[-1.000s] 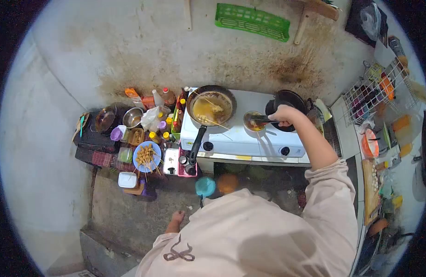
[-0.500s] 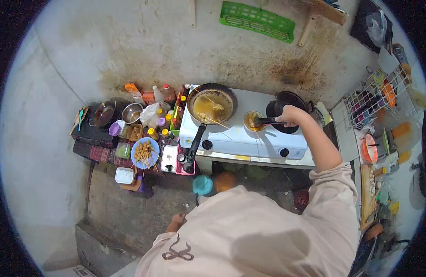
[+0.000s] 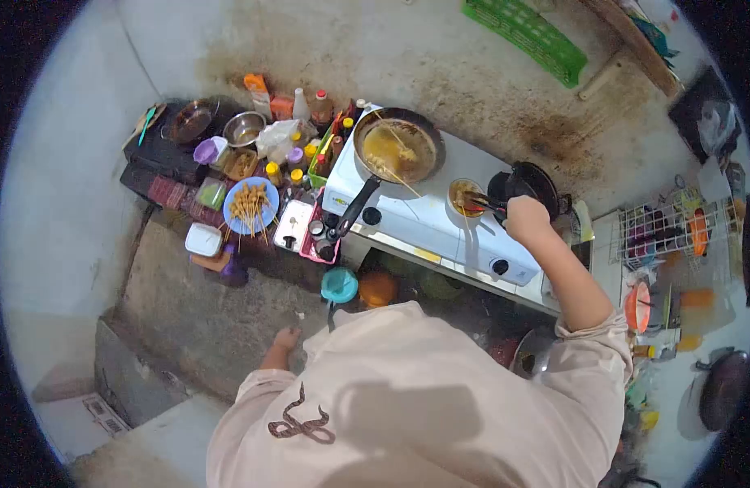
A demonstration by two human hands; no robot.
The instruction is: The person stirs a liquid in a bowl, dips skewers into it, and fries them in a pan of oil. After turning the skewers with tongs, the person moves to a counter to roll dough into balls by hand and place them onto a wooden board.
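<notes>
My right hand (image 3: 524, 218) reaches out over the white gas stove (image 3: 428, 224) and grips black tongs (image 3: 487, 204), whose tips sit in a small bowl of orange-brown food (image 3: 464, 196) on the stove top. Behind the hand stands a small black pan (image 3: 528, 181). To the left, a black frying pan (image 3: 397, 148) holds yellow oil and a few skewers. My left hand (image 3: 287, 337) hangs low by my body, mostly hidden by my pale sleeve, with nothing seen in it.
A blue plate of skewers (image 3: 249, 206), sauce bottles (image 3: 308, 104), a metal bowl (image 3: 245, 129) and small tubs crowd the low shelf left of the stove. A wire rack (image 3: 666, 230) with utensils stands at the right. A green basket (image 3: 524, 30) hangs on the stained wall.
The view has tilted and shifted, so the stove now sits higher and slanted. My right hand still holds the tongs in the small bowl. My left hand stays low.
</notes>
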